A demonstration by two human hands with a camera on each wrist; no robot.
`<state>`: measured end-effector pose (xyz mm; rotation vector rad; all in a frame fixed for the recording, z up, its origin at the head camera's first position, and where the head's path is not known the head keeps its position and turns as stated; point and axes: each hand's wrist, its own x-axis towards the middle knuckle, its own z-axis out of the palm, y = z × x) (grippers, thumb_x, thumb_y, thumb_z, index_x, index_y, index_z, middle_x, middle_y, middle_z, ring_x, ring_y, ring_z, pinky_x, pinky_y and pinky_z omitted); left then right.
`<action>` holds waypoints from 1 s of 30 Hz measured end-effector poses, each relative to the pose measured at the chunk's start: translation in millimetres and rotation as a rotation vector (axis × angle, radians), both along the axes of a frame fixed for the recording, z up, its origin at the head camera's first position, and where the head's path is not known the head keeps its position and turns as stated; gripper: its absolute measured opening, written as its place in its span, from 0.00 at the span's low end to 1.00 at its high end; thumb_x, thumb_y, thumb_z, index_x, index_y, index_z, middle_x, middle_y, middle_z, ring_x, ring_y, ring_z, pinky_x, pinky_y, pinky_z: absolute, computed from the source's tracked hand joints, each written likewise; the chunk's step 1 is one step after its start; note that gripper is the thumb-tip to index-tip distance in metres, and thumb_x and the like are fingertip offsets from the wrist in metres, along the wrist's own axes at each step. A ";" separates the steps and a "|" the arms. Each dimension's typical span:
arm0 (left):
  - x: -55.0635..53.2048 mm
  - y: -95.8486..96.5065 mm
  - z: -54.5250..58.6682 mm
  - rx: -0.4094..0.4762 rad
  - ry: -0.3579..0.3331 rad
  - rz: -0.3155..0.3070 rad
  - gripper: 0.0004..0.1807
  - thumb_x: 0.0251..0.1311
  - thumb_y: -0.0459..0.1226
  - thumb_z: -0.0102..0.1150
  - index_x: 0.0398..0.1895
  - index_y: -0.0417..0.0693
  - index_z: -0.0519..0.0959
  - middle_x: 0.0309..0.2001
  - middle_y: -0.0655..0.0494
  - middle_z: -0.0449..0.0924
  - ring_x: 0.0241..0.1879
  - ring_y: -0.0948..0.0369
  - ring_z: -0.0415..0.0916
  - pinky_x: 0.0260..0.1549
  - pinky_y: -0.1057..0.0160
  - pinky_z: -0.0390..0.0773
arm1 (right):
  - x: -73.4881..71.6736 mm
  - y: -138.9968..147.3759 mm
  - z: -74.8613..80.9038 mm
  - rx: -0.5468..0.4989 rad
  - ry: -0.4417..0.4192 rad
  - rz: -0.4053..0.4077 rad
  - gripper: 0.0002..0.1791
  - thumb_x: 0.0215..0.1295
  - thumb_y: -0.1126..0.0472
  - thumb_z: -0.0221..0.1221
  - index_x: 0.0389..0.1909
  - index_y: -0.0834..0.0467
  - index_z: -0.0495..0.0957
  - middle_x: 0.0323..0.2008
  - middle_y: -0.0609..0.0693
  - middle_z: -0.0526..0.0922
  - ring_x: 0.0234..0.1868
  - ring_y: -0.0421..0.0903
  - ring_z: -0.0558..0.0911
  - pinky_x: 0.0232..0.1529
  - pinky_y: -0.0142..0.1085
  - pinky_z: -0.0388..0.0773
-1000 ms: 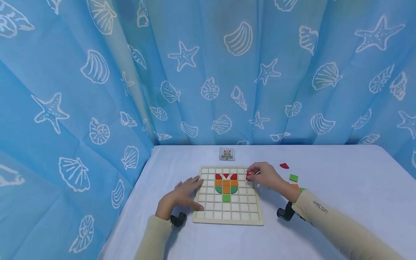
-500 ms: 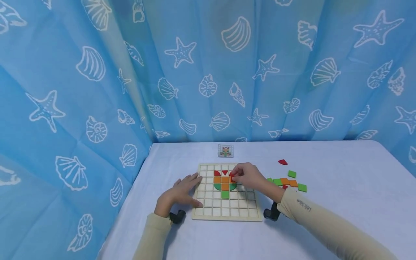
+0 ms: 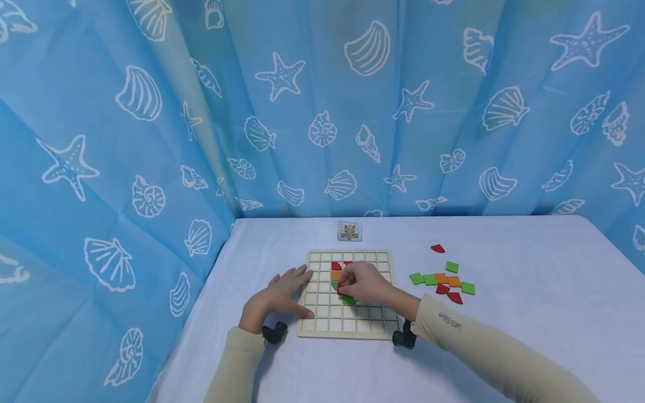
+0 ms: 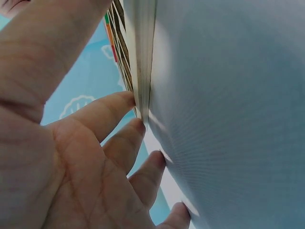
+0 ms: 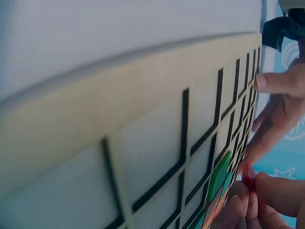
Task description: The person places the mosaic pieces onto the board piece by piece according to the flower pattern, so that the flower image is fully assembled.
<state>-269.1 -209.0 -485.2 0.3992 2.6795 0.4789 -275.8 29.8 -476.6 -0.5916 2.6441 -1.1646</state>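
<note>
A pale wooden grid board (image 3: 347,335) lies flat on the table, with colored tiles set in some of its squares. My right hand (image 3: 368,282) is over the middle of the board and pinches a red tile (image 5: 248,175) between thumb and fingers. Just below that tile sits a green square tile (image 3: 348,300); a red quarter-round tile (image 3: 336,266) and an orange square tile (image 3: 336,276) show beside the hand, which hides the other placed tiles. My left hand (image 3: 282,294) rests on the board's left edge, fingers spread and fairly straight, thumb on the near left corner.
Right of the board lie loose tiles: several green squares (image 3: 467,288), orange squares (image 3: 453,281) and red quarter-rounds (image 3: 454,298). A small printed pattern card (image 3: 350,231) lies behind the board. A blue curtain (image 3: 322,112) with white shells surrounds the white table (image 3: 529,268).
My right hand has moved left with the red tile, from the board's right edge to its middle, now covering most of the placed tiles. The left hand stays at the edge.
</note>
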 end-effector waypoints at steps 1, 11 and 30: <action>-0.2 -0.3 -0.4 -0.002 0.001 -0.004 0.58 0.45 0.60 0.74 0.78 0.57 0.54 0.80 0.55 0.47 0.80 0.49 0.40 0.75 0.37 0.41 | 0.8 -2.1 -0.6 0.007 0.002 0.009 0.03 0.59 0.67 0.67 0.32 0.57 0.83 0.26 0.44 0.81 0.29 0.38 0.77 0.34 0.31 0.78; -0.2 -1.6 -0.9 0.003 -0.005 -0.010 0.58 0.45 0.60 0.73 0.79 0.57 0.54 0.80 0.55 0.46 0.80 0.49 0.40 0.75 0.38 0.40 | 6.0 -15.5 -4.1 0.065 0.047 0.036 0.06 0.59 0.65 0.67 0.26 0.56 0.80 0.25 0.44 0.81 0.29 0.38 0.76 0.32 0.31 0.76; -2.5 -1.1 -2.4 -0.017 -0.006 0.004 0.59 0.45 0.60 0.74 0.79 0.58 0.53 0.80 0.56 0.45 0.80 0.50 0.39 0.76 0.38 0.40 | 6.9 -19.7 -7.3 0.128 0.082 0.091 0.07 0.59 0.65 0.68 0.25 0.54 0.80 0.23 0.43 0.79 0.26 0.37 0.76 0.29 0.31 0.76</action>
